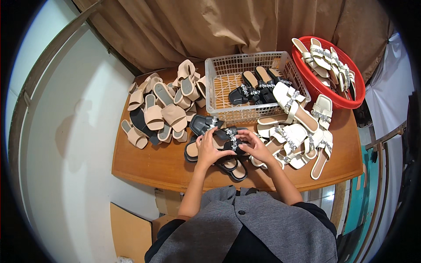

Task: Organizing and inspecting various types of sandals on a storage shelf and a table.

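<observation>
Sandal-strewn wooden table against brown curtain.

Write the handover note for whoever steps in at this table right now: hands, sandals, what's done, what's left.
Left hand: grip on the near end of a black jewelled sandal at the table's front edge.
Right hand: holding the same sandal from the other side.
More black sandals lie under and in front of the hands.
White mesh basket: a few black jewelled sandals inside.
Red basket: cream jewelled sandals inside.
Loose on the wooden table: beige sandals at left, cream sandals at right.
Done: some pairs sit in baskets. Left: the loose piles and the sandal in hand.
</observation>
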Demonstrator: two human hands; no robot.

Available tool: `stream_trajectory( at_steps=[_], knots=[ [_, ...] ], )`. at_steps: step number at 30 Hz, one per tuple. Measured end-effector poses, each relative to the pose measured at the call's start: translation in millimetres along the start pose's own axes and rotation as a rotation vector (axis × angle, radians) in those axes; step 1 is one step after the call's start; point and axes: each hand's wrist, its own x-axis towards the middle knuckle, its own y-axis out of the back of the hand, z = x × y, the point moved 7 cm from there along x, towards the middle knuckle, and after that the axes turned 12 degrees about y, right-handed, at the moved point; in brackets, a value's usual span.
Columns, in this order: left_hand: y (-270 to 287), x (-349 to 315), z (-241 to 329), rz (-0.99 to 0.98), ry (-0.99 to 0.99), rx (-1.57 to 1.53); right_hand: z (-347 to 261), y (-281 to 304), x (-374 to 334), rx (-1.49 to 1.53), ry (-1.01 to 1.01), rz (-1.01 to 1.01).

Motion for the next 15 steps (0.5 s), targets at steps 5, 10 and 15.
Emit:
stream_trajectory(
  at_steps=[5, 10, 15],
  knots=[
    [0, 0, -1, 0.02, 0.011, 0.004, -27, 13, 6, -0.531, 0.124, -0.09],
    [-1, -2, -2, 0.076, -0.011, 0.012, -41, -1, 18, -0.887, 0.263, -0.327],
    [-1, -5, 4, 0.095, -0.047, 0.011, -30, -19, 34, -1.027, 0.314, -0.422]
  ],
)
